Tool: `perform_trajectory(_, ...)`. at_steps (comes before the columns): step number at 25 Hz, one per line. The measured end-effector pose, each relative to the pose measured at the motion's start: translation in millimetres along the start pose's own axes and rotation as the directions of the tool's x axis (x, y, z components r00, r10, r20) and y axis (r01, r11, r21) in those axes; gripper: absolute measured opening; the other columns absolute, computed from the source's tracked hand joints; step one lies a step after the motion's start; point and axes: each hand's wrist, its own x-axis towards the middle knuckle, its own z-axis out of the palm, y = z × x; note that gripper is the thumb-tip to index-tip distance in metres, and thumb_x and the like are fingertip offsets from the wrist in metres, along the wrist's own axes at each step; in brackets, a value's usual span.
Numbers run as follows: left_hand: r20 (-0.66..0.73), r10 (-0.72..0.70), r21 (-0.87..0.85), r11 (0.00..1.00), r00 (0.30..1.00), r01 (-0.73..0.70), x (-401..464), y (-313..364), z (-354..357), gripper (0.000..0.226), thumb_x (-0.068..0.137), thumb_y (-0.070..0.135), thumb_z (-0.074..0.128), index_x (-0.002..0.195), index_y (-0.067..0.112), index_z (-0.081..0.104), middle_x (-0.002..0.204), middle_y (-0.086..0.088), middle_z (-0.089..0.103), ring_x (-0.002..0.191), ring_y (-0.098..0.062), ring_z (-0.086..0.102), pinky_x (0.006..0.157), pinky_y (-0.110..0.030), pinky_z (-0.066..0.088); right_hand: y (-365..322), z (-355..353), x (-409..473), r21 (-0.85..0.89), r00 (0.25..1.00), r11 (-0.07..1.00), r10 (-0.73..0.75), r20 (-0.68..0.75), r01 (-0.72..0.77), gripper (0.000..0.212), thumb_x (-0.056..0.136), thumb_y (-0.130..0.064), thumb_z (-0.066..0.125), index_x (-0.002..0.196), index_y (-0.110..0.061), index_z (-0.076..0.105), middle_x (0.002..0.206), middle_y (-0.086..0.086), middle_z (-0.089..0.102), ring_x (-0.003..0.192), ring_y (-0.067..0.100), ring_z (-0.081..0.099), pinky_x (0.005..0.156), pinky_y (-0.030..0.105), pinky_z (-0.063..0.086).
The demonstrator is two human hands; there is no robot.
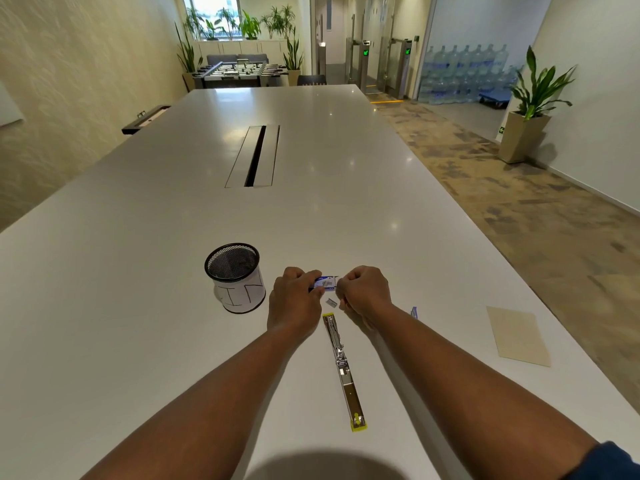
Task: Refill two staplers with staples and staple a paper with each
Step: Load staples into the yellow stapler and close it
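Note:
A small blue and white staple box [325, 283] is held between both hands just above the white table [173, 306]. My left hand [294, 299] grips its left end; my right hand [363, 292] pinches its right end with curled fingers. A short strip of staples [332, 302] lies on the table just under the box. Nearer to me, a metal stapler [343, 368] with a yellow end lies flipped fully open and flat. A beige paper [517, 336] rests at the right. A small blue object [414, 312] peeks out beside my right wrist, mostly hidden.
A black mesh pen cup [237, 277] wrapped in white paper stands left of my hands. A cable slot [254, 155] runs along the table's middle. The table's right edge drops to carpet past the beige paper.

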Motion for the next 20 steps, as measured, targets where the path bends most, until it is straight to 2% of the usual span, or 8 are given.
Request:
perform_trajectory(6,0.007,0.005,0.001,1.000,1.000,-0.005,0.2,-0.6,0.9,0.034,0.100,0.034,0.059,0.133,0.030,0.067,0.115,0.004,0.055,0.104,-0.022,0.052,0.086,-0.037,0.048,0.7,0.4,-1.7,-0.027,0.997,0.997,-0.066,0.040,0.067,0.013,0.080,-0.012,0.064,0.071,-0.016,0.071,0.069,0.006,0.074,0.068,0.025,0.074,0.070,0.045,0.063)
perform_trajectory(15,0.010,0.012,0.014,1.000,1.000,-0.012,0.3,-0.2,0.8,0.033,0.100,0.035,0.058,0.132,0.031,0.067,0.116,0.003,0.056,0.104,-0.022,0.052,0.086,-0.038,0.048,0.7,-0.5,-4.6,-0.064,0.992,0.993,-0.093,0.082,0.098,0.022,0.079,-0.012,0.063,0.060,-0.023,0.069,0.068,-0.002,0.072,0.073,0.021,0.070,0.066,0.036,0.055)
perform_trajectory(20,0.005,0.007,0.009,1.000,1.000,-0.007,0.1,-0.3,0.6,0.034,0.100,0.035,0.059,0.132,0.030,0.067,0.116,0.003,0.056,0.104,-0.022,0.053,0.088,-0.040,0.049,1.0,-0.5,-4.5,-0.076,0.990,0.990,-0.113,0.081,0.119,0.022,0.080,-0.011,0.063,0.062,-0.022,0.069,0.074,-0.002,0.072,0.076,0.020,0.068,0.069,0.037,0.055)
